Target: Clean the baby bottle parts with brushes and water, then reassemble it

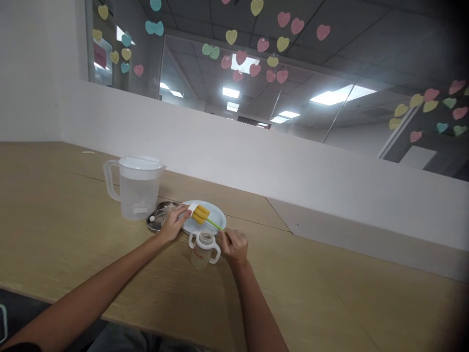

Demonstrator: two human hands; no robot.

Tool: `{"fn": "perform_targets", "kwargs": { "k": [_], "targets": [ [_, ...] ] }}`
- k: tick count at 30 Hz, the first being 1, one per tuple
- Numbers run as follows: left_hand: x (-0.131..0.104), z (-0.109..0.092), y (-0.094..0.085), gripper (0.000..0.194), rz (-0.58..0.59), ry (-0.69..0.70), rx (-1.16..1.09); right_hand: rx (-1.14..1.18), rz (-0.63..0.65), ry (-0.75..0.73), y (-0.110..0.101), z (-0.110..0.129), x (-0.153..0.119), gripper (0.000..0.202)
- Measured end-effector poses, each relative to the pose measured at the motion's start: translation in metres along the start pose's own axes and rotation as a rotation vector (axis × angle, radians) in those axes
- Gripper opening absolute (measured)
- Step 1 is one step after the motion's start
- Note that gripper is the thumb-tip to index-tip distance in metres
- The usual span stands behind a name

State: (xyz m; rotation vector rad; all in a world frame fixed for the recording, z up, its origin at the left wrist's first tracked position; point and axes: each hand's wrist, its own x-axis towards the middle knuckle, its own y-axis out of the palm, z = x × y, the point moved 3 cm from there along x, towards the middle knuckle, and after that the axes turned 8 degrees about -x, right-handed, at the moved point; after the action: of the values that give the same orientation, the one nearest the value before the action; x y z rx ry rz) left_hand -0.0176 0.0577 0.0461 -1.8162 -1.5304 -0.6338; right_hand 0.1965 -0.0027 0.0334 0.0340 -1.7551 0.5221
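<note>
My left hand (pixel 174 224) pinches a small white cap-like piece (pixel 192 209), possibly the bottle's collar. The yellow sponge head of a bottle brush (pixel 200 214) rests against or inside it; I cannot tell which. My right hand (pixel 234 245) is closed on the far end of the brush's thin green handle. Below the brush, a clear baby bottle (pixel 201 254) stands upright without a lid, with white handles on both sides and red print on its front. A white plate (pixel 219 216) lies behind the brush.
A lidded, translucent pitcher (pixel 139 190) stands left of my hands. Beside it, a metal tray (pixel 152 225) holds small clear and white parts, partly hidden by my left hand. A low white wall (pixel 234 156) with glass above runs behind the wooden table (pixel 311 293).
</note>
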Motion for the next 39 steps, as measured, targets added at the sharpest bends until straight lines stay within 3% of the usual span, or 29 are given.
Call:
{"fn": "perform_targets", "kwargs": {
  "k": [5,9,11,15,20,27,39],
  "targets": [
    [0.003,-0.007,-0.003,0.033,-0.114,-0.024,0.032,-0.022,0.047,0.020,0.003,0.001,0.000,0.032],
    [0.007,-0.006,-0.025,0.035,-0.357,0.059,0.195,-0.109,0.056,0.071,0.007,-0.002,-0.001,0.035],
    [0.007,0.000,-0.040,0.037,-0.425,0.090,0.304,-0.150,0.044,0.114,0.009,-0.006,-0.002,0.034],
    [0.000,0.019,-0.056,0.036,-0.283,0.085,0.600,-0.193,0.041,0.178,0.011,-0.012,-0.006,0.035],
    [-0.012,0.033,-0.053,0.031,-0.066,0.061,0.775,-0.224,0.062,0.187,0.012,-0.013,-0.007,0.036],
    [-0.011,0.030,-0.054,0.030,-0.060,0.027,0.831,-0.248,0.070,0.195,0.012,-0.013,-0.006,0.038],
    [-0.011,0.042,-0.049,0.024,0.100,0.010,0.868,-0.235,0.043,0.182,0.012,-0.011,-0.006,0.036]
  ]
}}
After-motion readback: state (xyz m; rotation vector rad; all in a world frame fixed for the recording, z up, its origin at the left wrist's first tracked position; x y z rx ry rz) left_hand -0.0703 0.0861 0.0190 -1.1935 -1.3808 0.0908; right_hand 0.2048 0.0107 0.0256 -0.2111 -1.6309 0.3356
